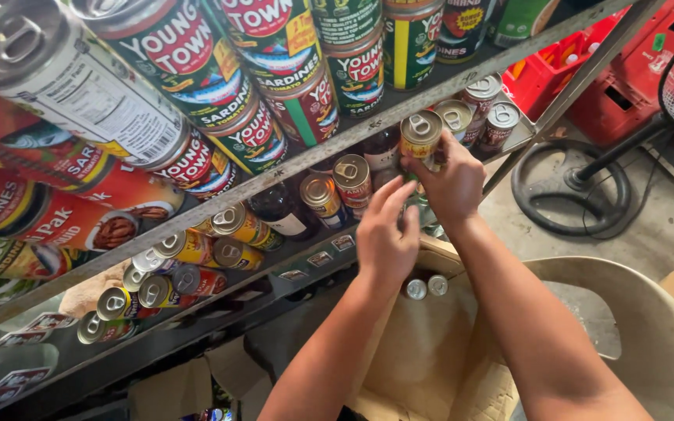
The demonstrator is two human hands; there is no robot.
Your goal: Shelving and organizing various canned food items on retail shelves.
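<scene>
While both arms reach up from the bottom of the view, the right hand (452, 185) has its grip closed around a yellow-labelled tin can (420, 139) with a ring-pull lid, holding it at the front edge of the metal shelf rail (290, 168). The left hand (386, 234) sits just below and to the left of that can, fingers curled and touching the right hand's fingers; I cannot tell whether its grip holds anything.

Just left of the held can, two more ring-pull cans (335, 185) stand under the rail beside dark bottles (278, 209). Right of the held can, a small cluster of cans (477, 113) stands at the shelf's end. Above the rail, rows of sardine cans (196, 70) with red, green and white labels fill the upper shelf. Lower left of the held can, more small cans (173, 269) lie along a lower shelf.

Below the hands, an open cardboard box (431, 351) shows two can tops (426, 288) and rests on a beige plastic chair (649, 327). Far right of the held can stand red crates (587, 78) and a fan base (571, 187) on the floor.
</scene>
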